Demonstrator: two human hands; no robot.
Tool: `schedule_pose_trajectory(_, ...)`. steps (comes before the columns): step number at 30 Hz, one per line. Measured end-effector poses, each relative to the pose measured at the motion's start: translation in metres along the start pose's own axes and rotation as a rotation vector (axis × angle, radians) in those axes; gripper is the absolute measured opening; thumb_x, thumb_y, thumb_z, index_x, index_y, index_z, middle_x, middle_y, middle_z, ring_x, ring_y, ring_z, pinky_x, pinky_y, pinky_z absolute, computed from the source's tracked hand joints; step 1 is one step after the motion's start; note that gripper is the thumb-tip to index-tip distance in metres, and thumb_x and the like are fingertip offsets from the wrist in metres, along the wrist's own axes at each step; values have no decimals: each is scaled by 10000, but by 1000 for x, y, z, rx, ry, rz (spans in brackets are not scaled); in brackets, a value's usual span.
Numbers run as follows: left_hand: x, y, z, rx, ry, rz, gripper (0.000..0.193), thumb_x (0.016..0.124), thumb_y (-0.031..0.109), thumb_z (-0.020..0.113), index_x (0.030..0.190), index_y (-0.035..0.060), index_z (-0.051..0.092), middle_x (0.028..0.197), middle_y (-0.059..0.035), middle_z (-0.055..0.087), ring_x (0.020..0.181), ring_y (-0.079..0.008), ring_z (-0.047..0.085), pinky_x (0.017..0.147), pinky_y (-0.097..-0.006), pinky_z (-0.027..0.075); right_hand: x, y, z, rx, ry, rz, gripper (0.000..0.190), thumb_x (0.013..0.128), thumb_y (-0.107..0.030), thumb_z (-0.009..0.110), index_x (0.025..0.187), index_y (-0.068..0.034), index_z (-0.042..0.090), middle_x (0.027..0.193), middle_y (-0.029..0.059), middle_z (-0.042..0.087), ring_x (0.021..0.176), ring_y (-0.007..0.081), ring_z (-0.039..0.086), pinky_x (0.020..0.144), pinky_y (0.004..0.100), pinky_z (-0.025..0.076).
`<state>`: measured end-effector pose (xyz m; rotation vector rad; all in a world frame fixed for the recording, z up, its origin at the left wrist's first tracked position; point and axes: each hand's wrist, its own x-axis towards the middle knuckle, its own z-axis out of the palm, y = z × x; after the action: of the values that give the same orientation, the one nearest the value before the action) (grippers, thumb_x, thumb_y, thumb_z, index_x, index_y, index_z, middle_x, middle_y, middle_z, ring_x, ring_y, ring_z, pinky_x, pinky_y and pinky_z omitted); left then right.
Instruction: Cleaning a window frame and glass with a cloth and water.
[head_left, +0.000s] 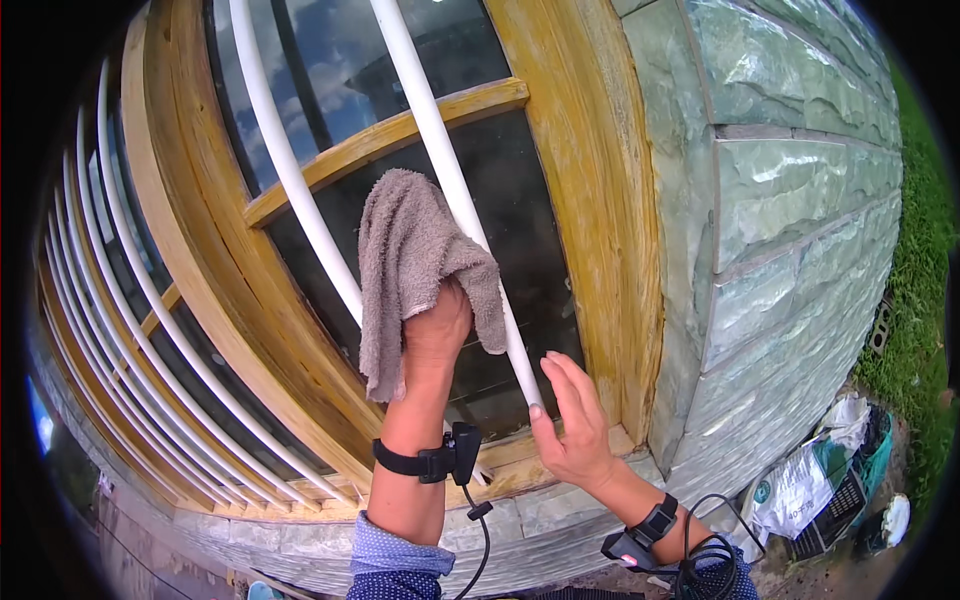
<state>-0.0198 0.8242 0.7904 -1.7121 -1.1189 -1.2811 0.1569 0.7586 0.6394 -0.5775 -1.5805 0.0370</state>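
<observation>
My left hand (440, 319) grips a brownish-grey terry cloth (409, 232), which drapes over the fingers and hides most of them. The cloth lies between two white window bars (427, 112), overlapping the right-hand one. Whether it touches the dark glass pane (517, 202) behind cannot be told. Lower right, my right hand (576, 427) has its fingers spread and holds nothing. Its thumb is at the lower part of the right-hand bar; contact is unclear. A yellow-stained wooden window frame (592, 225) surrounds the glass, with a wooden crosspiece (375, 154) above the cloth.
More white bars (150, 300) cross the windows at left. Rough greenish stone blocks (802, 202) form the wall at right. Black straps with devices sit on both wrists, trailing a cable (484, 536). White sacks (795, 491) and a black crate (829, 517) lie below, beside grass (919, 337).
</observation>
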Motion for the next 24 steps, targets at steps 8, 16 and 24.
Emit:
schedule_pose_trajectory(8, 24, 22, -8, -362, 101, 20, 559, 984, 198, 721, 1477, 16, 533, 1477, -164, 570, 1328, -297, 579, 1177, -411, 434, -4, 49, 49, -99, -76, -80, 688, 872, -113, 706, 1494, 52, 463, 1545, 239, 462, 1425, 429, 468, 1177, 505, 388)
schedule_pose_trajectory(16, 59, -21, -16, -572, -326, -282, 591, 983, 199, 728, 1501, 21, 508, 1481, -160, 567, 1327, -285, 580, 1173, -396, 443, -7, 55, 57, -61, 2, -90, 622, 829, -25, 659, 1432, 42, 524, 1486, 219, 519, 1424, 417, 480, 1165, 520, 399)
schedule_pose_trajectory(24, 76, -59, -32, -1025, -581, -677, 651, 972, 229, 748, 1536, 44, 480, 1478, -141, 575, 1346, -271, 566, 1162, -390, 456, -8, 50, 62, -31, 46, -114, 588, 820, 10, 652, 1398, 40, 545, 1433, 205, 550, 1417, 405, 492, 1159, 516, 411)
